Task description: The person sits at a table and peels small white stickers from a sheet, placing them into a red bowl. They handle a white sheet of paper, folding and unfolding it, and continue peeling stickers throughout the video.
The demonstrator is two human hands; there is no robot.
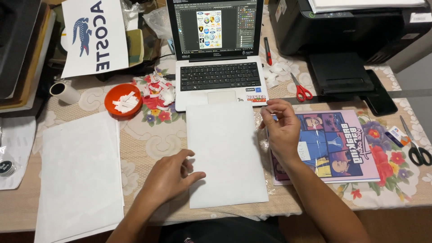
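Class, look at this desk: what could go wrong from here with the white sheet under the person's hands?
The white sheet overhangs the table edge, so it might bend or slip. The left hand alone pins it; the right hand is off it. Red scissors lie open nearby.

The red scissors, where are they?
In the head view, the red scissors lie on the table's right side, between the laptop and the black printer, just beyond the right hand.

The left hand [168, 175] lies palm down, fingers [191, 167] loosely curled, pointing toward two o'clock. The right hand [282, 130] hovers raised, fingers bent, thumb and forefinger pinched near eleven o'clock.
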